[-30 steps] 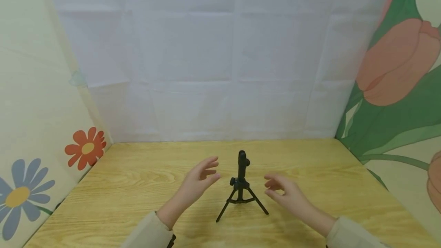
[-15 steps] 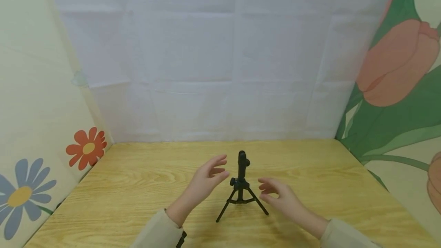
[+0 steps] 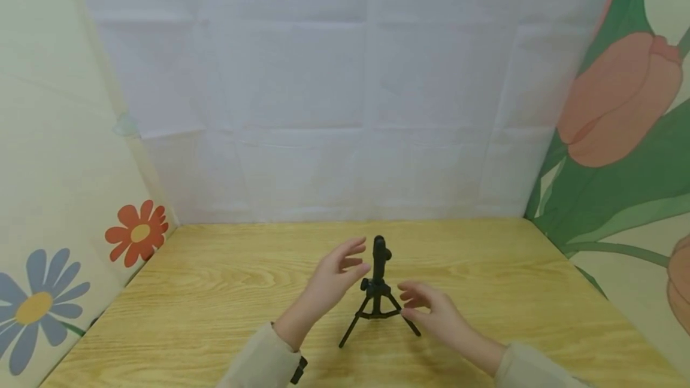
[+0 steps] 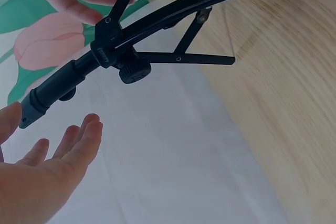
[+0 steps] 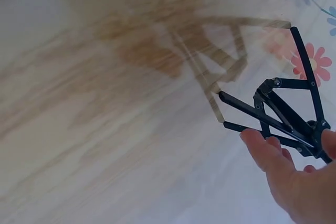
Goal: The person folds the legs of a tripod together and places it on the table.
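One black tripod (image 3: 380,271) stands on tabletop (image 3: 215,298), between left hand (image 3: 331,277) and right hand (image 3: 438,314). Fingers of both: loosely bent, grasping nothing; whether right ones touch tripod leg (image 3: 414,327), cannot tell. Risk: uneven push from one side may tip tripod, as legs look thin. Long axis nearly upright, grip end up, feet down.

No text, label, brand, number or sign can be read.

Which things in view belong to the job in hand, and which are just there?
In the job:
tripod, standing on its legs
left hand and right hand, either side

Just there:
table
white backdrop
flower backdrop
tulip backdrop
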Demonstrator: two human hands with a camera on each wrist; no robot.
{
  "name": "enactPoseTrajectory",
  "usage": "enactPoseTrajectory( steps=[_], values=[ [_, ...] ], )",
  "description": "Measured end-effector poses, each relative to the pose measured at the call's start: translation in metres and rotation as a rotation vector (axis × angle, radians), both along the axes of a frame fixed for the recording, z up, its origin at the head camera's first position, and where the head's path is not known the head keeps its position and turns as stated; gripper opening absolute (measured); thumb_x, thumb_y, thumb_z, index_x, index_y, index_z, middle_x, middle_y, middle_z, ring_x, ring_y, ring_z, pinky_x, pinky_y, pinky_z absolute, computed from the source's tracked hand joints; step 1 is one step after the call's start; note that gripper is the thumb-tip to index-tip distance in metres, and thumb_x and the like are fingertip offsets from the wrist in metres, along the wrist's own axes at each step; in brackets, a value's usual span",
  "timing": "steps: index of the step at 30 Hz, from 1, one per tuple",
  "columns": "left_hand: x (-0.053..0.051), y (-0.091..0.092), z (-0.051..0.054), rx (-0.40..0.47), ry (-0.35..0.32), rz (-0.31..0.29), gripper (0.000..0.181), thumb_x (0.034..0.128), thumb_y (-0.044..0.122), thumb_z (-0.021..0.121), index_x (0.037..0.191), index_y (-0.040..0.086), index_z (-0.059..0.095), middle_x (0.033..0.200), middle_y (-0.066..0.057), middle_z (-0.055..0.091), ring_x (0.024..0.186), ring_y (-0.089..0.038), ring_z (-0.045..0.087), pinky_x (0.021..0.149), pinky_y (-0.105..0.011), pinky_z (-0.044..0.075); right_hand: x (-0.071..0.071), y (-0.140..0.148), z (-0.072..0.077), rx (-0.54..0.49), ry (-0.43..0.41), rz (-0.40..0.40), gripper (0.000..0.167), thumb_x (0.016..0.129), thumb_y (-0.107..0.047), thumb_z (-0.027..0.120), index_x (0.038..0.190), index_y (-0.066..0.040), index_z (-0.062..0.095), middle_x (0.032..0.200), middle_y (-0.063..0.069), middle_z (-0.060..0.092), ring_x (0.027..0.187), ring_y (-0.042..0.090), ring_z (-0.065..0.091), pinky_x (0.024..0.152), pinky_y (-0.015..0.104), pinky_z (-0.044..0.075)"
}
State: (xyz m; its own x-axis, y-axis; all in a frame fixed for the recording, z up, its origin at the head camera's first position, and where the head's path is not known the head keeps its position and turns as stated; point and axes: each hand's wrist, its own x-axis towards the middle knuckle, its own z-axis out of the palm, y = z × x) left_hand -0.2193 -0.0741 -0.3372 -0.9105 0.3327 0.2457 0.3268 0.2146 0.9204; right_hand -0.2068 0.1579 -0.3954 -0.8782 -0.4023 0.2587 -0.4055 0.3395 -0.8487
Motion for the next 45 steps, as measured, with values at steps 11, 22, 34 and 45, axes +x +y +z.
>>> enactPoseTrajectory(
  steps=[11, 22, 34, 45],
  values=[
    [-0.007, 0.013, 0.002, -0.029, 0.016, 0.037, 0.052, 0.0975, 0.019, 0.062, 0.145, 0.006, 0.044, 0.144, -0.018, 0.045, 0.128, -0.04, 0.045, 0.1, -0.054, 0.042, -0.002, -0.004, -0.004, -0.023, -0.078, 0.031, 0.046, 0.09, 0.001, 0.065, 0.13, 0.018, 0.047, 0.124, 0.036, 0.054, 0.103, 0.042, 0.061, 0.084, 0.038, 0.054],
    [-0.011, 0.025, 0.007, 0.006, 0.012, 0.038, 0.05, 0.0965, 0.014, 0.063, 0.144, 0.011, 0.047, 0.147, -0.012, 0.044, 0.13, -0.038, 0.044, 0.1, -0.053, 0.042, -0.005, -0.007, -0.007, -0.023, -0.063, 0.052, 0.042, 0.091, 0.003, 0.064, 0.129, 0.015, 0.051, 0.126, 0.033, 0.055, 0.111, 0.045, 0.057, 0.085, 0.039, 0.054],
    [-0.012, 0.027, 0.006, 0.026, 0.009, 0.054, 0.044, 0.0962, 0.013, 0.063, 0.139, 0.011, 0.054, 0.12, -0.014, 0.063, 0.108, -0.03, 0.061, 0.088, -0.046, 0.052, -0.009, -0.013, -0.007, 0.025, -0.043, -0.037, 0.029, 0.087, 0.007, 0.067, 0.114, 0.014, 0.063, 0.109, 0.027, 0.065, 0.098, 0.039, 0.064, 0.076, 0.035, 0.057],
    [-0.013, 0.027, 0.007, 0.043, 0.006, 0.055, 0.042, 0.0941, 0.011, 0.065, 0.135, 0.007, 0.057, 0.117, -0.015, 0.066, 0.105, -0.027, 0.064, 0.088, -0.041, 0.053, -0.011, -0.015, -0.005, 0.059, -0.049, -0.048, 0.023, 0.087, 0.006, 0.067, 0.108, 0.015, 0.065, 0.101, 0.026, 0.068, 0.093, 0.037, 0.067, 0.074, 0.037, 0.057]
  ],
)
